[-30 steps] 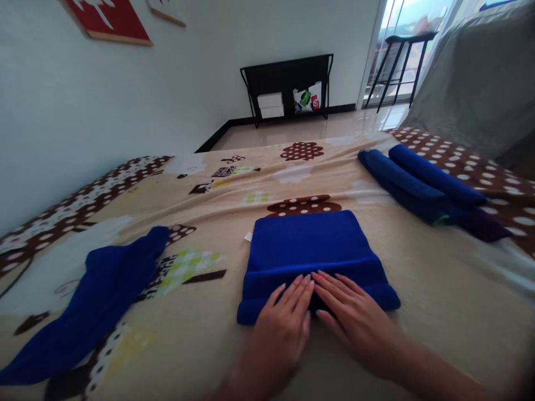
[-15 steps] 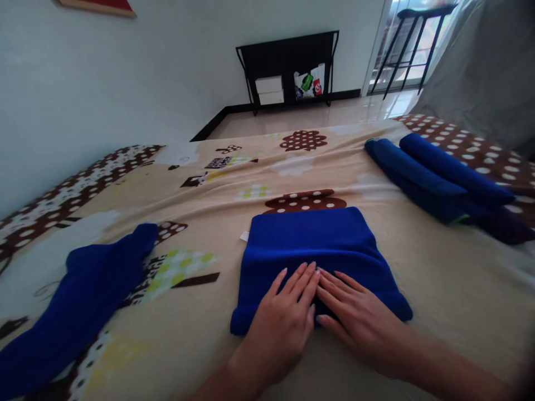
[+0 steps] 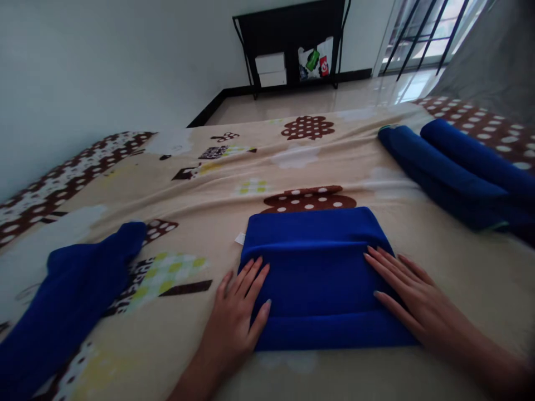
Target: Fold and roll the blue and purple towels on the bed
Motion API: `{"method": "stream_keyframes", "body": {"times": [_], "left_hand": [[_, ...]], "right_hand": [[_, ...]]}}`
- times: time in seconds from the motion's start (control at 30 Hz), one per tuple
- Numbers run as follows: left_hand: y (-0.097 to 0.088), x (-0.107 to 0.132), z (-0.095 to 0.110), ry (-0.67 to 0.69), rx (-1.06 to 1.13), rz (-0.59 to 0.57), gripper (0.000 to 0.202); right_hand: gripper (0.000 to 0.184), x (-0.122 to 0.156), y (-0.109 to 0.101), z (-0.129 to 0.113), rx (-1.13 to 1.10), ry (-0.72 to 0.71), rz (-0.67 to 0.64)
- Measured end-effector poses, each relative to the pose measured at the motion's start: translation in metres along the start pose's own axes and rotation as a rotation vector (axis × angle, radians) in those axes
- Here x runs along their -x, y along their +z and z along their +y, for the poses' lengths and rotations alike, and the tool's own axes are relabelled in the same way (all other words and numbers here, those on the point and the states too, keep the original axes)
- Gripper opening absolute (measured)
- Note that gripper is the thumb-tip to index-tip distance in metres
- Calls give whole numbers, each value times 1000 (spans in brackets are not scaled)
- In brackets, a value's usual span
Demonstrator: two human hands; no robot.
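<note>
Left hand (image 3: 236,317) and right hand (image 3: 413,301) are both held open with nothing grasped; their fingers are laid flat over the two side edges of a blue cloth (image 3: 321,278) at the lower middle of the frame. From this pose, the step in hand is judged to be the smoothing and squaring of a folded piece. For the next move, even, light pressure seems to be called for, or a pinch at an edge if another fold is wanted; with a hard push, the layers could be slid apart.

The cloth is seen as a flat, nearly rectangular panel, crossed by a soft ridge near its far edge and by a straight crease close to its near edge. A small white tag (image 3: 239,238) is shown beyond its left edge. It is spread on a patterned cover (image 3: 451,262).

Farther out, a loose, crumpled blue piece (image 3: 83,284) is found at the lower left, well apart from the hands. At the upper right, two long blue bundles (image 3: 447,172) are laid side by side. A black rack (image 3: 288,28) is seen at the top.
</note>
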State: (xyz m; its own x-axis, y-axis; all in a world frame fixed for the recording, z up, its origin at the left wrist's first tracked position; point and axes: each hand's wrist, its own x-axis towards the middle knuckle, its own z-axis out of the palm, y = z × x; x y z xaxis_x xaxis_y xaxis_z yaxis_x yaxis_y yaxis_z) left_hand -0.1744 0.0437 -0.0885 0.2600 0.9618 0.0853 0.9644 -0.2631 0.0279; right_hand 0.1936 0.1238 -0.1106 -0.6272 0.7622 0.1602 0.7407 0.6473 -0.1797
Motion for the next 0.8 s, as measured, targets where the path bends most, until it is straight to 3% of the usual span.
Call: {"method": "stream_keyframes", "body": {"times": [0.1,0.23,0.3,0.43,0.57,0.67,0.8], "left_hand": [[-3,0,2,8,-8,78,59],[-20,30,16,53,-87,460,44],[-28,55,26,111,-79,544,37],[-30,81,36,81,-23,321,46],[-36,58,34,-47,-35,72,45],[-50,43,33,-76,-41,40,32],[-59,53,40,-70,-25,-7,24]], "right_hand": [[65,-1,0,1,21,-26,48],[55,22,-12,-8,91,-55,347],[52,44,-19,-18,113,-126,434],[43,63,-22,-31,114,-218,294],[25,36,-24,-34,60,-140,104],[18,23,-35,-37,38,-58,81],[25,44,-40,-41,50,13,62]]}}
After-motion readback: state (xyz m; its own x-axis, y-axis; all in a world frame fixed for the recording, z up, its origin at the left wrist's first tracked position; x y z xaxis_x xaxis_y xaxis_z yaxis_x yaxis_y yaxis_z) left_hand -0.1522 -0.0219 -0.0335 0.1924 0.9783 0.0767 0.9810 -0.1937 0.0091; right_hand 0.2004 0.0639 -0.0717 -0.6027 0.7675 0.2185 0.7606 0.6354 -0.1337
